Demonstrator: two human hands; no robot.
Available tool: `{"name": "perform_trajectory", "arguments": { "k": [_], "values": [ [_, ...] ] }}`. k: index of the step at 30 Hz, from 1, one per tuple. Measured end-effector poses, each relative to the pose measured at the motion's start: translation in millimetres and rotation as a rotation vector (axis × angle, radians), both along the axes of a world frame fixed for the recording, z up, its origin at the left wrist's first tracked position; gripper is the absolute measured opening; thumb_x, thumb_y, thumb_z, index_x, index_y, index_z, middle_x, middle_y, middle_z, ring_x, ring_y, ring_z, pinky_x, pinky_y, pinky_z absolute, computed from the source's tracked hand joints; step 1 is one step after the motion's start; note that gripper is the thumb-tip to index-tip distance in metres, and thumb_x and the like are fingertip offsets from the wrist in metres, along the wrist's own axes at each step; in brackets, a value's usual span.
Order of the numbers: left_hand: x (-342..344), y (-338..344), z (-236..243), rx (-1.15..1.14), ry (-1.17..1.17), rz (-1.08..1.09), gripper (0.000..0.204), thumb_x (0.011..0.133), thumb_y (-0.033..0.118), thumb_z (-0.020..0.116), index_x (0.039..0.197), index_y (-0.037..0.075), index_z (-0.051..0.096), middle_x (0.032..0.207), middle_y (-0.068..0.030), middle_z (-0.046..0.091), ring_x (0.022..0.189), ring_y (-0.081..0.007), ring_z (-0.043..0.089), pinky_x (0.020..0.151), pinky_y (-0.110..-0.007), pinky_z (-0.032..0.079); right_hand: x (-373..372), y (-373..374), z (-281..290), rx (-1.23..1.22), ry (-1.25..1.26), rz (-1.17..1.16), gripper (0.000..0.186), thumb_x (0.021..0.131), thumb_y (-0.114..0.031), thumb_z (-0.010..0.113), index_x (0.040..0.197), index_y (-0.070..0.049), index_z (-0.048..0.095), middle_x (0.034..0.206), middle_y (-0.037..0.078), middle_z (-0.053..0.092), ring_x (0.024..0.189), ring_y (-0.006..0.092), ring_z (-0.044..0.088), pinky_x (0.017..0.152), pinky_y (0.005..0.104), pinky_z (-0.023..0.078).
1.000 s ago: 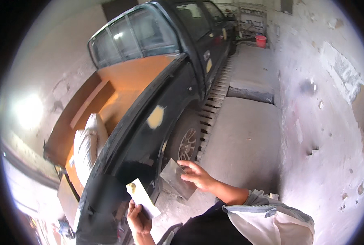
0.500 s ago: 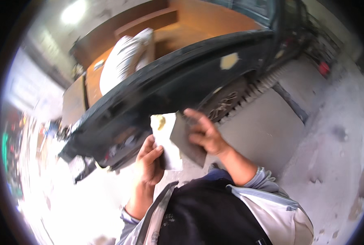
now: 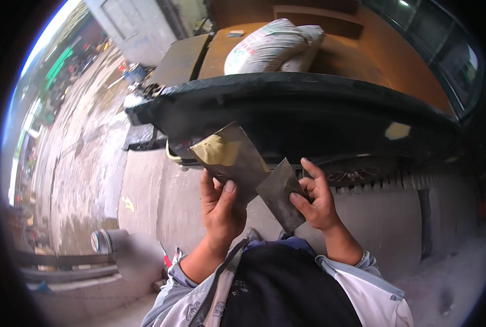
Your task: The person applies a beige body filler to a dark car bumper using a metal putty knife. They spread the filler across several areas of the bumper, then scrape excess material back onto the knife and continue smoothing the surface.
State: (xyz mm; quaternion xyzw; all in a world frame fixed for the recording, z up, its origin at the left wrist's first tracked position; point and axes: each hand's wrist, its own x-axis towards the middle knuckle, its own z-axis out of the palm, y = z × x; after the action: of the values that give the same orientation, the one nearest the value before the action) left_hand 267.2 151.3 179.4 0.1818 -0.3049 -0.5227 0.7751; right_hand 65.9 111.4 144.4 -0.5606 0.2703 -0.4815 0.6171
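Note:
My left hand (image 3: 222, 210) grips a thin grey metal sheet (image 3: 245, 163) from below, thumb on its face. Yellow putty (image 3: 215, 150) is smeared across that sheet's upper left corner. In my right hand (image 3: 318, 203) a smaller metal spreader (image 3: 281, 199) is pinched between thumb and fingers, with the index finger raised. The spreader's upper left edge meets or overlaps the sheet's right corner; I cannot tell whether they touch. Beyond both hands runs the dark side panel (image 3: 308, 109) of a truck bed, with a pale yellow patch (image 3: 397, 131) toward its right.
White sacks (image 3: 273, 46) lie on the truck's brown bed (image 3: 357, 60). Under the panel, a wheel (image 3: 354, 175) shows at right. A bucket (image 3: 108, 241) stands on the floor at left, near a blurred round shape (image 3: 139, 256). My shoes are just below the plates.
The view has swung left, so the truck sits further right and the left-side floor shows. The spreader has turned, its face now visible, and the putty lies flatter across the sheet.

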Motion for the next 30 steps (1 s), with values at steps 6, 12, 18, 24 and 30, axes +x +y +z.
{"name": "perform_trajectory", "arguments": {
  "k": [6,12,18,24,30],
  "values": [
    [28,32,-9,0.014,-0.398,0.029,0.048,0.097,-0.007,0.044,0.144,0.004,0.042,0.136,-0.0128,0.052,0.125,-0.0236,0.051,0.105,-0.037,0.041,39,-24,16,-0.057,-0.006,0.218,0.077,0.09,-0.005,0.068,0.152,-0.008,0.022,0.101,0.009,0.065,0.089,0.0107,0.062,0.08,0.0255,0.049],
    [86,57,10,0.066,-1.147,0.263,0.039,0.096,-0.006,0.047,0.135,-0.003,0.048,0.121,-0.0147,0.059,0.11,-0.024,0.058,0.091,-0.032,0.047,92,-24,18,-0.076,-0.047,0.357,0.077,0.089,-0.003,0.068,0.151,-0.008,0.023,0.101,0.009,0.065,0.09,0.0105,0.063,0.081,0.0252,0.05],
    [148,78,-3,0.094,-1.307,0.473,0.048,0.09,-0.012,0.045,0.136,0.003,0.051,0.123,-0.0216,0.058,0.113,-0.0372,0.058,0.095,-0.039,0.048,175,-19,33,-0.186,-0.101,0.387,0.076,0.089,0.0,0.066,0.151,-0.007,0.023,0.105,0.01,0.064,0.09,0.0102,0.063,0.081,0.0241,0.05],
    [239,107,-25,0.204,-1.241,0.285,0.052,0.088,-0.012,0.041,0.136,0.003,0.052,0.122,-0.0203,0.061,0.111,-0.0328,0.061,0.096,-0.037,0.048,257,-19,60,-0.406,-0.146,0.342,0.076,0.087,0.008,0.063,0.15,-0.007,0.025,0.111,0.013,0.065,0.097,0.0152,0.064,0.089,0.0286,0.049],
    [331,132,-49,0.251,-0.331,-0.062,0.044,0.094,0.002,0.057,0.137,-0.002,0.047,0.125,-0.0095,0.062,0.114,-0.0157,0.057,0.099,-0.032,0.044,326,-3,85,-0.979,0.1,0.668,0.078,0.066,0.016,0.056,0.14,-0.002,0.039,0.12,0.017,0.067,0.114,0.0354,0.059,0.107,0.0446,0.039]
  ]
}}
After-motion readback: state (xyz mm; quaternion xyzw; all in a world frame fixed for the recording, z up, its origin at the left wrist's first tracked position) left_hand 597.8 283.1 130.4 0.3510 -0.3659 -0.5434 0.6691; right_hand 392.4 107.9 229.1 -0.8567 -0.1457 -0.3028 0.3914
